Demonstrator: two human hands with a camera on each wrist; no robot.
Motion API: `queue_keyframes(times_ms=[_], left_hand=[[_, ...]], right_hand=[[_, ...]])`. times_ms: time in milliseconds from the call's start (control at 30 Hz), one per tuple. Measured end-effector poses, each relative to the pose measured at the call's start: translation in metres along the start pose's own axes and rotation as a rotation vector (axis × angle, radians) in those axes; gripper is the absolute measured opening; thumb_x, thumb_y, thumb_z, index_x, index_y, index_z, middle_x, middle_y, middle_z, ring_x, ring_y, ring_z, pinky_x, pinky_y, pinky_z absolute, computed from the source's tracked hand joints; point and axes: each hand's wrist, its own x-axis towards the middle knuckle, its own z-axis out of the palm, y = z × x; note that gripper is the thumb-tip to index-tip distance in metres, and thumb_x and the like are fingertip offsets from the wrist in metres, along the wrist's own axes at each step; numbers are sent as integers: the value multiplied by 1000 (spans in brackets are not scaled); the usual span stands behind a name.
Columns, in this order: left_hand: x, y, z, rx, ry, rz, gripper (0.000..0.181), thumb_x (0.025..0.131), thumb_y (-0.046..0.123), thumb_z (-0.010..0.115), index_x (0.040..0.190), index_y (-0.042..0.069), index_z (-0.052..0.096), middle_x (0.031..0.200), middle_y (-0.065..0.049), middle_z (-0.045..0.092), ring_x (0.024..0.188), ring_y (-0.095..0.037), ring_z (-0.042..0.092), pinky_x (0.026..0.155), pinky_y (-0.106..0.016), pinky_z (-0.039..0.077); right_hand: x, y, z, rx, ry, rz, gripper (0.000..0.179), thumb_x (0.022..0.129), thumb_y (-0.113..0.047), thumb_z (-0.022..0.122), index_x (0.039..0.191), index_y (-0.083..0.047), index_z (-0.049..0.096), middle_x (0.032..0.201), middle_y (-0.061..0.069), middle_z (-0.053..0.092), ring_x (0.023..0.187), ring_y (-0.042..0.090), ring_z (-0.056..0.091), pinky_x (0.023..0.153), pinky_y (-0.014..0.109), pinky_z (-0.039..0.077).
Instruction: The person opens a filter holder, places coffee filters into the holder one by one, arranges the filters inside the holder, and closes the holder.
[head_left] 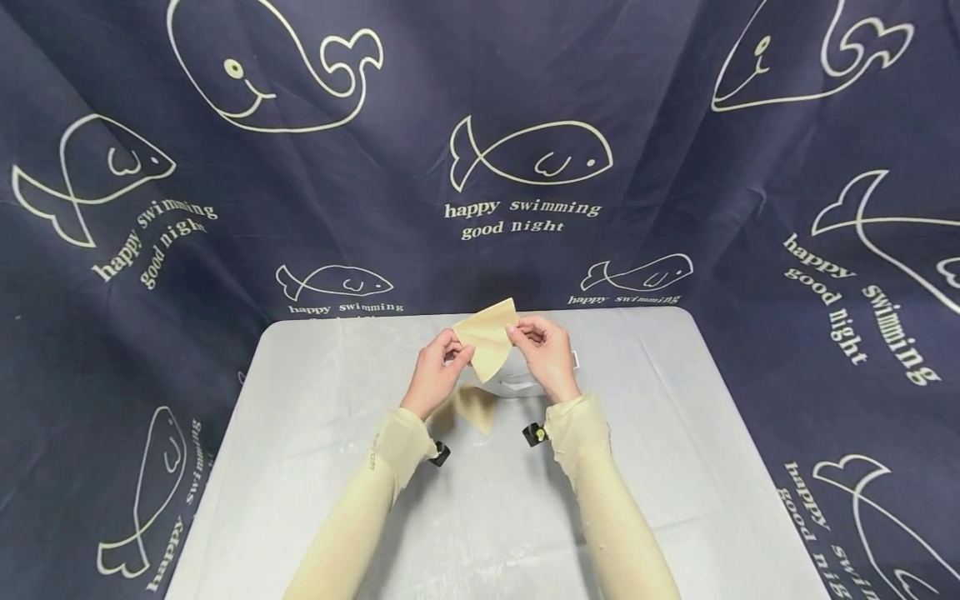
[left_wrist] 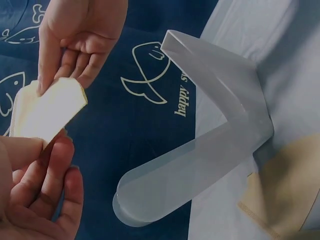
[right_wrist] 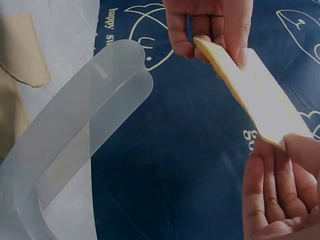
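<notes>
A tan paper coffee filter point(head_left: 487, 337), fan-shaped with a curved edge, is held up above the far part of the table. My left hand point(head_left: 437, 371) pinches one side between thumb and fingers. My right hand point(head_left: 547, 357) pinches the opposite side. In the left wrist view the filter point(left_wrist: 47, 112) looks bright and washed out, with both thumbs on its near face. A translucent plastic holder point(left_wrist: 225, 140) with two rounded, spread walls stands behind the hands, partly hidden in the head view. More tan filters point(head_left: 476, 407) lie on the table below the left hand.
The table point(head_left: 645, 500) has a pale grey cover and rounded far corners. A dark blue curtain point(head_left: 525, 50) with fish and whale prints surrounds its back and sides. Small black devices point(head_left: 534, 434) sit at both wrists.
</notes>
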Motion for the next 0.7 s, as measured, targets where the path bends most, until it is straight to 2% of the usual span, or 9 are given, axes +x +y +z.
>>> queue_keyframes(times_ms=[133, 267, 433, 533, 700], left_hand=[[0, -1, -1, 21, 1, -1, 9, 100, 11, 67, 100, 3, 63, 88, -11, 76, 84, -22, 72, 83, -30, 56], [0, -1, -3, 32, 4, 15, 9, 99, 11, 68, 99, 4, 63, 89, -11, 75, 84, -24, 73, 86, -35, 57], [1, -1, -6, 53, -41, 21, 10, 101, 12, 67, 101, 5, 61, 91, -10, 75, 88, -19, 72, 91, -41, 57], [0, -1, -7, 79, -73, 26, 12, 101, 13, 67, 98, 6, 58, 92, -9, 75, 89, -19, 72, 91, -44, 57], [-4, -1, -7, 92, -104, 37, 11, 102, 14, 66, 98, 7, 58, 92, -8, 75, 89, -22, 71, 94, -48, 56]], right_hand=[[1, 0, -1, 25, -18, -6, 17, 92, 4, 74, 103, 15, 70, 88, 11, 72, 75, 0, 67, 74, 13, 54], [8, -2, -4, 70, -48, -17, 26, 93, 5, 71, 116, 16, 66, 98, 23, 71, 79, 1, 68, 77, 14, 54], [19, -6, -10, 99, -78, -15, 33, 95, 5, 68, 127, 13, 64, 106, 33, 69, 82, 4, 69, 76, 13, 54], [22, -8, -11, 63, -89, -21, 31, 96, 2, 69, 126, 10, 65, 105, 31, 70, 83, 5, 69, 76, 14, 53], [18, -10, -11, 8, -129, -20, 25, 95, 0, 72, 116, 13, 69, 98, 28, 72, 78, 5, 66, 72, 14, 52]])
